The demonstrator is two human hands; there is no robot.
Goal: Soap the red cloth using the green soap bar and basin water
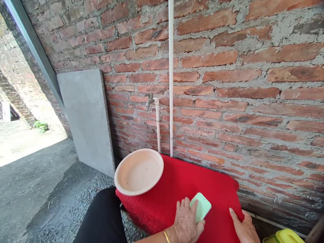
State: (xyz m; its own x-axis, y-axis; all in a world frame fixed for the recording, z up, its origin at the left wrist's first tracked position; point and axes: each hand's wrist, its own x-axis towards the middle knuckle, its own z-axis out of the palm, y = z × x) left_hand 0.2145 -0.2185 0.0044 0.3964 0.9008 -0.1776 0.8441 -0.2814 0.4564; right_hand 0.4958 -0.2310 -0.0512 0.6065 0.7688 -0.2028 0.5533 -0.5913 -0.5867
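A thick red cloth (202, 179) with a fuzzy left edge is spread over a low surface in front of me. My left hand (187, 221), with a yellow bangle at the wrist, grips a light green, rounded scrubbing brush (203, 206) that lies against the cloth. Its underside is hidden, so bristles do not show. At the cloth's right edge is my right hand (244, 226), its thumb on top and its fingers curled at the border, holding the cloth. A round pale pink basin (140, 172) rests on the cloth's far left corner.
Behind the cloth rises a brick wall (215, 94) with a tap (150, 100) and a white pipe (171, 84). To the left a grey slab (86, 118) leans on it. A yellow container (283, 237) stands at the lower right. My black-clad leg (102, 219) is near the basin.
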